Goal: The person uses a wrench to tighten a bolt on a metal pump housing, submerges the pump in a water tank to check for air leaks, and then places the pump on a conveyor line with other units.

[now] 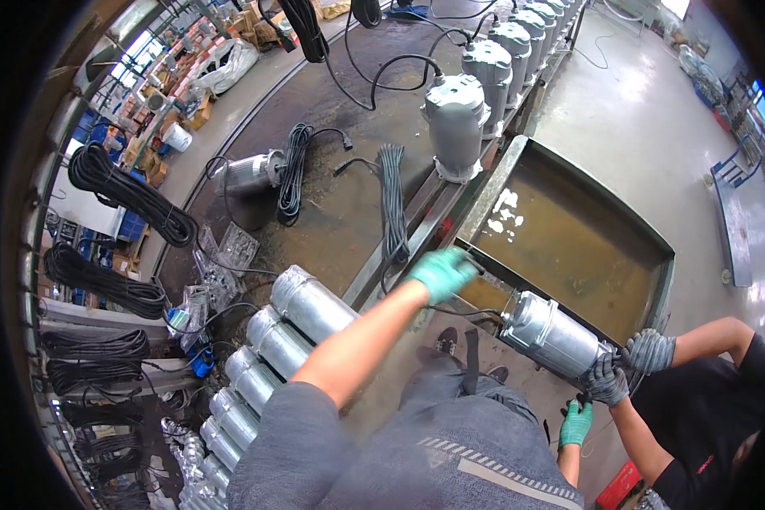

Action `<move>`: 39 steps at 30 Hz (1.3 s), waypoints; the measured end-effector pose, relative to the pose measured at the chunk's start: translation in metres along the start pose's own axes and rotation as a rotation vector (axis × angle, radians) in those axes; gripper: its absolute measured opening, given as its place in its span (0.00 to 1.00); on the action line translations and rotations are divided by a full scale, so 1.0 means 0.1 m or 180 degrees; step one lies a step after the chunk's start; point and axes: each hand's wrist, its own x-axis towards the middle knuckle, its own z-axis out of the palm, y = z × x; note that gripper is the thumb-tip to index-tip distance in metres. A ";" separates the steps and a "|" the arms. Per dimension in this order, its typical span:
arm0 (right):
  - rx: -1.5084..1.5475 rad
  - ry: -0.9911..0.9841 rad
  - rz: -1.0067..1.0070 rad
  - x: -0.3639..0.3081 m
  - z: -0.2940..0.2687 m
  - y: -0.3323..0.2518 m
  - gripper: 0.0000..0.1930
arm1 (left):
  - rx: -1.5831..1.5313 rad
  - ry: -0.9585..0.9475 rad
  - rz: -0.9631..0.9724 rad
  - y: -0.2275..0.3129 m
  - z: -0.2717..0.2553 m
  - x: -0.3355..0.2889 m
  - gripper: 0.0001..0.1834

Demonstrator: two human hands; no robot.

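Note:
My left hand [442, 272], in a green glove, reaches forward to the near corner of a shallow metal tray [665, 255]. Its fingers are curled around a thin black cable [472, 313] that runs to a silver pump body [548, 333]. That pump lies tilted at the tray's near edge. A co-worker in a black shirt grips its end with two grey-gloved hands [629, 361]. My right hand [576, 423], also in a green glove, hangs lower, just below the co-worker's hands, with its fingers apart and nothing in it.
Several silver cylinders [302, 310] lie side by side at my lower left. A row of upright grey pumps [455, 119] stands on a rail at the top. Coiled black cables [391, 200] and one pump [248, 173] lie on the dark bench. Cable bundles [127, 197] hang left.

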 end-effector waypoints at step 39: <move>-0.1889 -0.1301 0.1723 -0.76 -0.69 0.22 0.14 | 0.1516 0.1500 -0.1399 -2.66 -2.25 -0.16 0.22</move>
